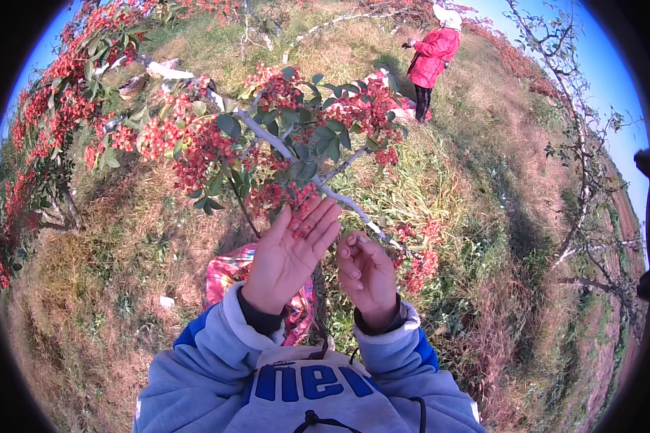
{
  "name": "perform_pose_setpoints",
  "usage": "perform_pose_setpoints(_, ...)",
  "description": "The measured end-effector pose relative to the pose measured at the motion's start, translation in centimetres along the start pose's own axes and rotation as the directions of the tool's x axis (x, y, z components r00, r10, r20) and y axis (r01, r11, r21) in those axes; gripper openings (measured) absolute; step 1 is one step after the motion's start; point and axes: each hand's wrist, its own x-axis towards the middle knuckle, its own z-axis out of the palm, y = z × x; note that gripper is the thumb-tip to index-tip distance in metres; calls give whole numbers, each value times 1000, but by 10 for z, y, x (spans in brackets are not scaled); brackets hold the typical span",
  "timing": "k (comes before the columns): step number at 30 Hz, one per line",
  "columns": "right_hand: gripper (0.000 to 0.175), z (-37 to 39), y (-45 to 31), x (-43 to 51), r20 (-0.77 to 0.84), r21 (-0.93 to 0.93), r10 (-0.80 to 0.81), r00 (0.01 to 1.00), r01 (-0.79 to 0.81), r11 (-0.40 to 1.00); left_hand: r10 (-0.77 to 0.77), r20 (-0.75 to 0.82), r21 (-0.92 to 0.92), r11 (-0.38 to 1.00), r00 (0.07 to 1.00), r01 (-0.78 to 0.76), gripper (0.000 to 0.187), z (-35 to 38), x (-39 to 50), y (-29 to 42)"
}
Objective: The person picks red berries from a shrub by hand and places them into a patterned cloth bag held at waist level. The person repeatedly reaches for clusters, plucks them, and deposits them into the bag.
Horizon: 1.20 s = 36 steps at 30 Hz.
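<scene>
My left hand is palm up with its fingers spread, just under a cluster of small red berries. Some of the berries lie against its fingers, and nothing is gripped. Beside it, my right hand is loosely curled below a pale grey branch. Its bent fingers hide whether anything is inside. The branch slants across the view, bearing green leaves and more red clusters. A smaller berry cluster hangs to the right of my right hand.
Below my hands lies a shiny, colourful patterned bag or sheet, partly hidden by my left arm. Dry grass covers the ground. A person in a red jacket stands further off. A thin-leaved tree rises at right; a berry-laden tree at left.
</scene>
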Motion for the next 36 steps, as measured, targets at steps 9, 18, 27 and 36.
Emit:
perform_pose_setpoints(9, 16, 27, 12, 6, -26, -337, -93, 995, 79, 938, 73, -43, 73, 995, 996, -69, 44, -2, -9, 4)
perform_pose_setpoints(18, 25, 28, 40, 13, 198, -851, -446, 873, 379, 364, 44, 33, 194, 980, 998, -49, 41, -15, -18, 7)
perform_pose_setpoints(27, 27, 6, 57, 15, 186, -935, -449, 874, 298, 194, -21, 51, 254, 967, 998, 8, 39, -38, -16, 13)
perform_pose_setpoints(36, 11, 8, 55, 4, 128, -909, -378, 917, 261, 325, -76, 2, 133, 988, 997, 75, 28, -43, -24, 12)
